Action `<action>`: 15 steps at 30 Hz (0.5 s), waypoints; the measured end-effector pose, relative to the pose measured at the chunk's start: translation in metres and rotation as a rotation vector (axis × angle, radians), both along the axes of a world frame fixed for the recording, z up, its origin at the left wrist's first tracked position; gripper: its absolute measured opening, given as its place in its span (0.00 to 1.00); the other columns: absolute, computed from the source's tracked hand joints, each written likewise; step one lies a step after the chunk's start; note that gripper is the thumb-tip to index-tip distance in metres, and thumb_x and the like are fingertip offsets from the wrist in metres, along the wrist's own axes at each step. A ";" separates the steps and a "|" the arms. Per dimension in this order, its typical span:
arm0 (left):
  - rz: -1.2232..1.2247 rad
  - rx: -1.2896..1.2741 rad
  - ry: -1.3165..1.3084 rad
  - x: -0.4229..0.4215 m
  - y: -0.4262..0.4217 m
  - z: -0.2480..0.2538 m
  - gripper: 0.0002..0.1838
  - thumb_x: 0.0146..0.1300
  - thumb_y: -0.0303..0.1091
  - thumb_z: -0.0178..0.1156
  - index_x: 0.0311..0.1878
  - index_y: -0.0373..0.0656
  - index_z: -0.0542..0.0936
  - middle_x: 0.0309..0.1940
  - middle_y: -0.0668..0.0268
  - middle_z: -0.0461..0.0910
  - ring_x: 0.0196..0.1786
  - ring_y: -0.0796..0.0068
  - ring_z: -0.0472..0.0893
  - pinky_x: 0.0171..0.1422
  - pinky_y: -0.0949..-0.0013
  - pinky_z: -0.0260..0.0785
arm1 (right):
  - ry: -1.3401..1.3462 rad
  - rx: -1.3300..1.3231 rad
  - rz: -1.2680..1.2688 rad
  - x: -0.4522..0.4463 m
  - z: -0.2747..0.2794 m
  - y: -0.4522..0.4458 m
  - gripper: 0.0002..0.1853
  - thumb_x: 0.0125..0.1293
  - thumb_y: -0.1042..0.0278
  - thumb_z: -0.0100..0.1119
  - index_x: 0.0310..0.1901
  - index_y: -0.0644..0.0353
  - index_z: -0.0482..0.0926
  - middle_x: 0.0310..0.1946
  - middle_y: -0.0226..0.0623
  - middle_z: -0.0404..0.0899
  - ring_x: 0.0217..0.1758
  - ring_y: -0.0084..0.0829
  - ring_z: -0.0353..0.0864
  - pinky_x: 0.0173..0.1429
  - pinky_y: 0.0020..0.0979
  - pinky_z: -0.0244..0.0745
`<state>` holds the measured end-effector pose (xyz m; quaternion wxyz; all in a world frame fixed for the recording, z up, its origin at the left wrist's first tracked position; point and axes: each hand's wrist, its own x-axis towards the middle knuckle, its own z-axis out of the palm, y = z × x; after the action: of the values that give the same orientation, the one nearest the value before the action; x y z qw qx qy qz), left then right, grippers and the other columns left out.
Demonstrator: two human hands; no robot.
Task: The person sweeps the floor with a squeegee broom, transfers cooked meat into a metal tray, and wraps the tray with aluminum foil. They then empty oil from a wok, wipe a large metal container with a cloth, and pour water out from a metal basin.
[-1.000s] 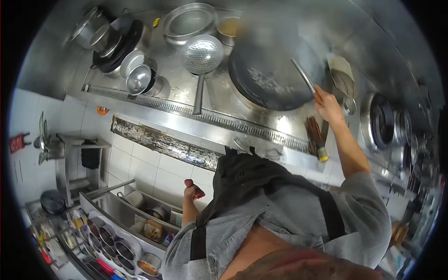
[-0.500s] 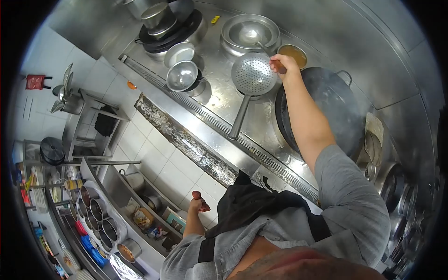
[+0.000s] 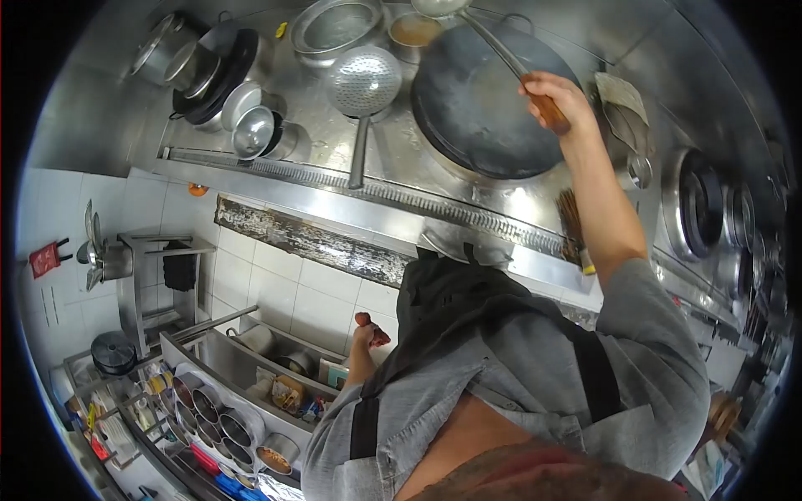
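My right hand (image 3: 561, 102) is closed round the wooden grip of a long-handled ladle (image 3: 501, 52). It is over the right part of a large dark wok (image 3: 484, 100). The ladle's bowl is at the top edge of the view, beside a small pot of brownish liquid (image 3: 415, 32). Low beside the apron, my left hand (image 3: 365, 333) is closed round a dark reddish thing (image 3: 378, 336) that I cannot make out. A perforated skimmer (image 3: 364, 81) rests left of the wok, its handle toward my body.
Behind the skimmer stands a wide metal basin (image 3: 337, 29). Small bowls (image 3: 253, 132) and stacked pans (image 3: 242, 71) stand at the left. A bamboo brush (image 3: 571, 219) leans at the right front edge. Round containers (image 3: 205, 404) fill a rack at lower left.
Half a second ago my right hand was near the small pot with the ladle in the basin; it has moved right, over the wok. The wok shows no pale liquid as it did one second ago.
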<state>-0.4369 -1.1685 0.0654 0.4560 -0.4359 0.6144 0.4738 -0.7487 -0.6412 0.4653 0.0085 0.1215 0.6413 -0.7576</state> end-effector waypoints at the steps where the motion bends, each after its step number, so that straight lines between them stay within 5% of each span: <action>1: -0.015 0.002 -0.005 -0.002 -0.003 -0.007 0.12 0.55 0.35 0.55 0.20 0.39 0.77 0.14 0.61 0.75 0.15 0.68 0.74 0.17 0.66 0.64 | -0.033 0.067 -0.011 0.021 -0.001 0.014 0.25 0.53 0.68 0.60 0.52 0.72 0.70 0.32 0.37 0.78 0.20 0.22 0.72 0.16 0.21 0.63; 3: -0.218 -0.197 0.108 -0.008 -0.004 -0.015 0.12 0.53 0.38 0.57 0.22 0.39 0.78 0.15 0.61 0.76 0.15 0.68 0.74 0.17 0.66 0.64 | -0.057 0.087 -0.063 0.058 -0.006 0.038 0.25 0.52 0.69 0.61 0.51 0.73 0.71 0.32 0.37 0.78 0.20 0.24 0.73 0.16 0.23 0.62; 5: -0.221 -0.194 0.150 -0.026 0.016 0.037 0.09 0.53 0.35 0.56 0.26 0.39 0.79 0.18 0.62 0.76 0.17 0.70 0.73 0.20 0.66 0.63 | -0.099 0.103 -0.027 0.089 -0.019 0.062 0.26 0.52 0.70 0.60 0.52 0.74 0.69 0.32 0.38 0.78 0.20 0.24 0.73 0.16 0.23 0.63; 11: -0.263 -0.198 0.246 -0.014 0.017 0.020 0.12 0.51 0.37 0.59 0.31 0.37 0.79 0.20 0.61 0.78 0.18 0.68 0.76 0.21 0.65 0.67 | -0.178 0.320 0.040 0.184 -0.039 0.113 0.26 0.52 0.71 0.61 0.54 0.71 0.71 0.29 0.34 0.77 0.18 0.23 0.72 0.18 0.23 0.64; 15: -0.281 -0.189 0.269 -0.003 0.025 0.022 0.13 0.47 0.39 0.61 0.30 0.37 0.79 0.21 0.61 0.78 0.18 0.69 0.77 0.20 0.66 0.68 | -0.179 1.074 0.122 0.258 -0.013 0.108 0.27 0.51 0.75 0.58 0.56 0.69 0.70 0.30 0.44 0.78 0.22 0.32 0.74 0.30 0.28 0.69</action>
<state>-0.4396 -1.1431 0.0871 0.3886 -0.3198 0.7660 0.4000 -0.4903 -0.5327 0.4523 0.0438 0.1355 0.9405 -0.3086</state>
